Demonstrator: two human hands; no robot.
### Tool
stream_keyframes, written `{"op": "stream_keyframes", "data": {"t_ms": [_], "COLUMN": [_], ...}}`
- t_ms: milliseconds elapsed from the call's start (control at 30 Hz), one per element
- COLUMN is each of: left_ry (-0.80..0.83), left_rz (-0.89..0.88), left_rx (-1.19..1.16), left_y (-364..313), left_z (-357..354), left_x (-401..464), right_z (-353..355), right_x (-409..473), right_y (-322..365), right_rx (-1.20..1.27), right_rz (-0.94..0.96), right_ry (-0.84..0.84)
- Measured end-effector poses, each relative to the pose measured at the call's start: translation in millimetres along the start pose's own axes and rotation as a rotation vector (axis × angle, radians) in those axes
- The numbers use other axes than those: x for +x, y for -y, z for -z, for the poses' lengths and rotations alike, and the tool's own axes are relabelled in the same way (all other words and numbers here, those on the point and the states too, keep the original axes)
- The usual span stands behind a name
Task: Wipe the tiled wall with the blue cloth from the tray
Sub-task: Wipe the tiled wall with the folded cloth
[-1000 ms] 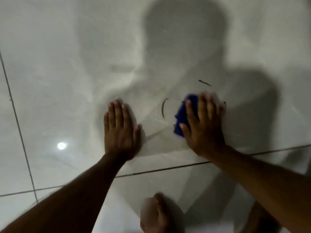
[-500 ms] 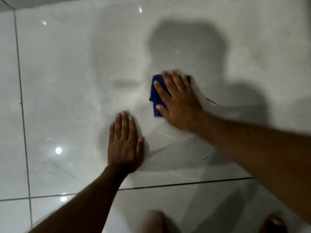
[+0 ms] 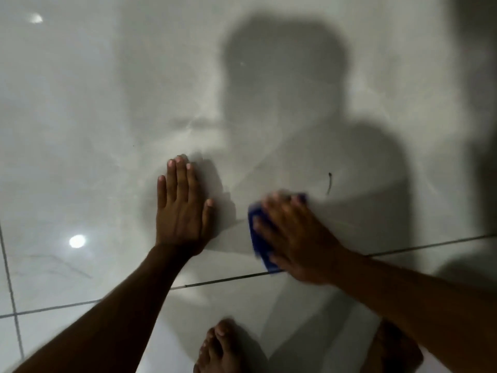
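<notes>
The glossy pale tiled wall (image 3: pixel 94 117) fills the view, with thin dark grout lines. My right hand (image 3: pixel 295 238) presses the blue cloth (image 3: pixel 259 243) flat against the wall just above the horizontal grout line; the hand is blurred by motion and covers most of the cloth, whose left and lower edges stick out. My left hand (image 3: pixel 181 208) lies flat on the tile to the left of the cloth, fingers together and pointing up, holding nothing. A short dark mark (image 3: pixel 329 183) sits on the tile above and right of the cloth.
A horizontal grout line (image 3: pixel 220 279) runs under both hands and a vertical grout line (image 3: pixel 8 278) runs at the far left. A bare foot (image 3: pixel 217 348) stands at the bottom middle. My shadow falls across the centre of the wall.
My right hand has swept the blue cloth down and to the right, from the upper middle of the tile to just above the grout line. The left hand has stayed planted on the tile.
</notes>
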State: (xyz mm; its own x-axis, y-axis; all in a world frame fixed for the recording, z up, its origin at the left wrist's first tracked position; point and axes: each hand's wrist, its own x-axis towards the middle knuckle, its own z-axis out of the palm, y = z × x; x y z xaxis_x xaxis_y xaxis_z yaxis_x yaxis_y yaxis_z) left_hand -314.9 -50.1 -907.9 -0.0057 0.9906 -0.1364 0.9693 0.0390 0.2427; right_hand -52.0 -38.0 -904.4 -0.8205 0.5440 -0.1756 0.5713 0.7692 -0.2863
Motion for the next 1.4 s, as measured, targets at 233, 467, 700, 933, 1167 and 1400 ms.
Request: {"op": "stream_keyframes", "data": {"t_ms": [233,467,700,933,1167,1400], "left_ry": [0.064,0.058,0.048,0.057,0.017,0.026], "left_rz": [-0.053,-0.061,-0.061,-0.051,0.183,0.136], "left_rx": [0.113,0.112,0.092,0.077,0.032,0.069], "left_y": [-14.6,-14.1,-14.1,-14.7,32.2,57.5], "left_z": [-20.2,-18.0,-19.0,-17.4,2.0,-9.5], "left_x": [15.6,15.0,16.1,16.2,-9.2,-21.5], "right_z": [40.6,10.1,-12.7,17.6,-8.1,7.9], "right_x": [77.3,-37.0,-14.0,39.3,13.1,143.4], "right_y": [-147.2,-71.5,14.4,-120.7,33.5,-6.8], "right_rx": [-0.094,-0.121,0.200,-0.088,0.059,0.015], "right_rz": [-0.467,0.401,-0.782,-0.021,0.259,-0.364], "right_ry": [-0.205,0.101,-0.191,-0.118,0.061,-0.216]}}
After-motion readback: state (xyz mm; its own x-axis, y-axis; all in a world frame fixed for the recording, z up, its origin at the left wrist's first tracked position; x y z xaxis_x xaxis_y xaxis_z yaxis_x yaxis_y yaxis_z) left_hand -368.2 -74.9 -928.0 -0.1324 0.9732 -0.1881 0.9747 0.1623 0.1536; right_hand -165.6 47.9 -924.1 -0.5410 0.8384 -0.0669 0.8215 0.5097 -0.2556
